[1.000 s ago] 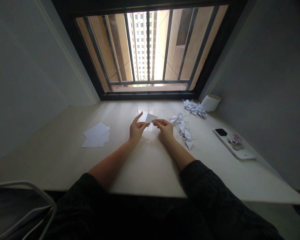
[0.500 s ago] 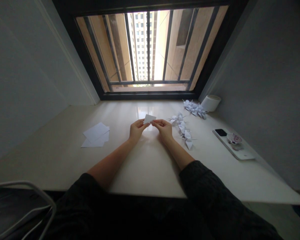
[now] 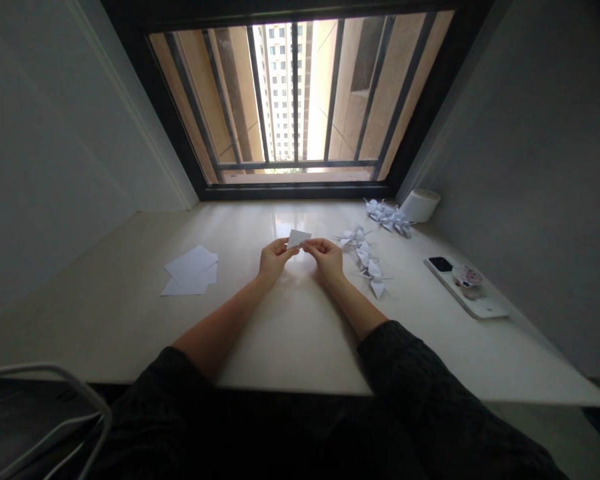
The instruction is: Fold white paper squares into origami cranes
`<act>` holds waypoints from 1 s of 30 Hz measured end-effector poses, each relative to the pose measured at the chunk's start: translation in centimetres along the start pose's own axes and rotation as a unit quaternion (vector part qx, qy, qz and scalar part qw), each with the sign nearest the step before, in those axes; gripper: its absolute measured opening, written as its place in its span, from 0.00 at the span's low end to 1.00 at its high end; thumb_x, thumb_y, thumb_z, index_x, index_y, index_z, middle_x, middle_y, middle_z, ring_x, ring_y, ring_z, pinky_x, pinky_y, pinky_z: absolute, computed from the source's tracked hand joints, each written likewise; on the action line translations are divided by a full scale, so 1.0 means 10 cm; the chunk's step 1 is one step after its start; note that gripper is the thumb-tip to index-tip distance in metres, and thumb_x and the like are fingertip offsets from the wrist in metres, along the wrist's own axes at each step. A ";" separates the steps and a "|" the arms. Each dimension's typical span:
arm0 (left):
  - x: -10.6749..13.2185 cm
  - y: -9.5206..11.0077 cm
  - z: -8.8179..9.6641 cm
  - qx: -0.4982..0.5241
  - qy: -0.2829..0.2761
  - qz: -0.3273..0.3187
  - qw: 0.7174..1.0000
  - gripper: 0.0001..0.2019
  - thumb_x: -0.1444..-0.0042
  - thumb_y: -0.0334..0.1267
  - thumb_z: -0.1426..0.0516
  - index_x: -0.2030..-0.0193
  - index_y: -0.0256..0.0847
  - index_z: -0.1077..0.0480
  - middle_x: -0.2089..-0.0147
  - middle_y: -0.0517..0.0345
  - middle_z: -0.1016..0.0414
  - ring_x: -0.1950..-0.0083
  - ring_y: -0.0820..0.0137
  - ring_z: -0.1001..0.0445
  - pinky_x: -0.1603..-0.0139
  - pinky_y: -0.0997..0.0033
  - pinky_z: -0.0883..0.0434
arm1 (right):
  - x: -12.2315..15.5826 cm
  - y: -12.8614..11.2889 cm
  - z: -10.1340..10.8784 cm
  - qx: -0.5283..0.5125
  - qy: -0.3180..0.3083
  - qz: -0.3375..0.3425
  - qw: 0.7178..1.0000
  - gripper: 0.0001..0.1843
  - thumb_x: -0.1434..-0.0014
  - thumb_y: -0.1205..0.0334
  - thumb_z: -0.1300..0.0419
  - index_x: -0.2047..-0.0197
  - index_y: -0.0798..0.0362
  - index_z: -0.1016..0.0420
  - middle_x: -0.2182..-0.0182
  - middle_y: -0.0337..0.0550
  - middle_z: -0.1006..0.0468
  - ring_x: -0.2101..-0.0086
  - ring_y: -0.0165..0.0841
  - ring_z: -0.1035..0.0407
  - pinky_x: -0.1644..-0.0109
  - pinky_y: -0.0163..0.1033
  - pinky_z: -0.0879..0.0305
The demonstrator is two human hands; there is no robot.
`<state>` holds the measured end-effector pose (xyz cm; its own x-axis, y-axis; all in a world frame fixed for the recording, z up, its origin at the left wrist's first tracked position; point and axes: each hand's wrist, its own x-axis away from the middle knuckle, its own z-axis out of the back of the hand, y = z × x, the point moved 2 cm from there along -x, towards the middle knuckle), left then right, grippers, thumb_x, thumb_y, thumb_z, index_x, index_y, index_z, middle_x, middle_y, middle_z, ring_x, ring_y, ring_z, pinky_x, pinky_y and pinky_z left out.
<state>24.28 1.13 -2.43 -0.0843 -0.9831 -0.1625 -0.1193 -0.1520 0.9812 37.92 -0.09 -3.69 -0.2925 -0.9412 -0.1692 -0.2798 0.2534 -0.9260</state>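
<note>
A small folded piece of white paper [image 3: 299, 237] is held up between my hands, a little above the pale sill. My left hand [image 3: 274, 259] pinches its left side, thumb toward me. At the lower right edge, my right hand [image 3: 327, 257] grips it between thumb and fingertips. Fingers hide the lower corners, so the folds there cannot be made out. Just right of my right hand lies a row of folded paper cranes [image 3: 364, 255]. Flat white paper sheets [image 3: 190, 270] lie overlapping to the left of my left hand.
Another cluster of paper cranes [image 3: 387, 217] lies at the back right, against a white roll or cup [image 3: 420, 205]. A phone [image 3: 463, 287] with a round grip lies at the right. A barred window [image 3: 295, 100] stands behind the sill [image 3: 290, 347]. White cables [image 3: 80, 387] hang at lower left.
Almost nothing differs. Both hands keep the same pinch on the folded paper, and the whole view has shifted very slightly.
</note>
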 end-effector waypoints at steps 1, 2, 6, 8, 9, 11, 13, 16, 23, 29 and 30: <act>0.00 -0.01 0.01 -0.002 -0.006 0.003 1.000 0.21 0.61 0.42 0.34 0.58 0.37 0.26 0.63 0.50 0.21 0.62 0.64 0.23 0.61 0.67 0.32 | -0.01 0.01 0.00 -0.001 0.005 0.002 1.000 0.14 0.63 0.57 0.30 0.72 0.54 0.24 0.74 0.41 0.21 0.72 0.33 0.27 0.62 0.40 0.31; -0.01 -0.03 0.01 -0.003 -0.014 0.007 1.000 0.21 0.60 0.44 0.35 0.58 0.37 0.26 0.63 0.50 0.21 0.61 0.63 0.23 0.61 0.67 0.32 | -0.01 0.01 0.01 -0.001 0.010 0.003 1.000 0.14 0.63 0.57 0.30 0.71 0.54 0.24 0.74 0.41 0.21 0.71 0.33 0.27 0.62 0.40 0.31; -0.01 -0.08 0.03 -0.001 -0.031 0.014 0.999 0.23 0.57 0.47 0.36 0.55 0.37 0.27 0.61 0.48 0.21 0.58 0.61 0.23 0.59 0.65 0.33 | -0.03 0.00 0.02 -0.005 0.014 0.005 1.000 0.17 0.63 0.56 0.30 0.69 0.53 0.25 0.73 0.40 0.20 0.69 0.34 0.26 0.60 0.41 0.31; -0.01 -0.08 0.04 0.001 -0.025 0.009 1.000 0.23 0.57 0.46 0.36 0.54 0.37 0.28 0.62 0.48 0.21 0.59 0.61 0.23 0.59 0.65 0.33 | -0.03 -0.01 0.01 -0.017 -0.004 0.001 1.000 0.19 0.65 0.57 0.29 0.67 0.53 0.25 0.74 0.39 0.21 0.70 0.33 0.26 0.59 0.41 0.31; -0.01 -0.08 0.04 0.003 -0.023 0.007 1.000 0.23 0.57 0.46 0.36 0.55 0.37 0.27 0.63 0.48 0.21 0.60 0.61 0.23 0.59 0.65 0.33 | -0.02 -0.01 0.00 -0.026 -0.012 -0.002 1.000 0.20 0.66 0.58 0.29 0.66 0.53 0.26 0.74 0.38 0.21 0.70 0.33 0.27 0.59 0.41 0.31; -0.01 -0.08 0.03 0.008 -0.022 0.003 1.000 0.22 0.57 0.44 0.36 0.55 0.37 0.27 0.64 0.49 0.20 0.61 0.62 0.23 0.59 0.65 0.32 | -0.01 -0.01 -0.01 -0.047 -0.020 -0.010 0.999 0.21 0.68 0.60 0.28 0.67 0.52 0.26 0.76 0.36 0.22 0.71 0.32 0.27 0.59 0.41 0.31; 0.00 -0.07 0.02 0.016 -0.028 0.004 0.999 0.21 0.58 0.44 0.35 0.56 0.36 0.27 0.65 0.49 0.20 0.62 0.62 0.23 0.59 0.65 0.33 | -0.01 0.00 0.00 -0.065 -0.013 -0.018 0.998 0.21 0.69 0.62 0.28 0.68 0.52 0.27 0.77 0.35 0.23 0.72 0.32 0.27 0.59 0.41 0.31; 0.00 -0.07 0.00 0.022 -0.035 0.004 0.999 0.21 0.58 0.43 0.35 0.57 0.36 0.27 0.65 0.49 0.20 0.62 0.62 0.23 0.58 0.64 0.33 | -0.01 0.03 0.01 -0.075 0.004 -0.027 0.997 0.20 0.69 0.63 0.28 0.69 0.53 0.27 0.77 0.36 0.23 0.73 0.31 0.28 0.61 0.40 0.32; 0.01 -0.02 -0.01 0.018 -0.024 0.008 1.000 0.22 0.57 0.43 0.35 0.56 0.36 0.27 0.65 0.48 0.20 0.62 0.62 0.22 0.58 0.63 0.33 | 0.00 -0.02 0.02 -0.045 0.008 -0.030 0.999 0.18 0.64 0.61 0.30 0.67 0.53 0.25 0.74 0.40 0.21 0.71 0.32 0.27 0.65 0.37 0.35; 0.01 -0.02 0.01 0.010 -0.020 0.011 1.000 0.23 0.58 0.45 0.35 0.55 0.35 0.28 0.65 0.47 0.20 0.61 0.61 0.22 0.59 0.64 0.33 | -0.01 -0.03 0.04 -0.009 0.018 -0.014 1.000 0.16 0.58 0.56 0.34 0.66 0.53 0.29 0.78 0.39 0.22 0.72 0.34 0.26 0.68 0.35 0.39; 0.01 -0.02 0.01 0.010 -0.021 0.012 1.000 0.23 0.58 0.45 0.35 0.55 0.35 0.28 0.65 0.47 0.20 0.61 0.61 0.22 0.59 0.64 0.33 | -0.02 -0.03 0.04 -0.009 0.028 -0.005 1.000 0.16 0.58 0.56 0.34 0.66 0.52 0.31 0.79 0.38 0.23 0.73 0.33 0.26 0.68 0.35 0.38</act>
<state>24.17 1.08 -2.66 -0.1288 -0.9812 -0.1437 -0.1362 -0.1261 0.9826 38.40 -0.09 -3.52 -0.3395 -0.9301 -0.1401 -0.2986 0.2478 -0.9217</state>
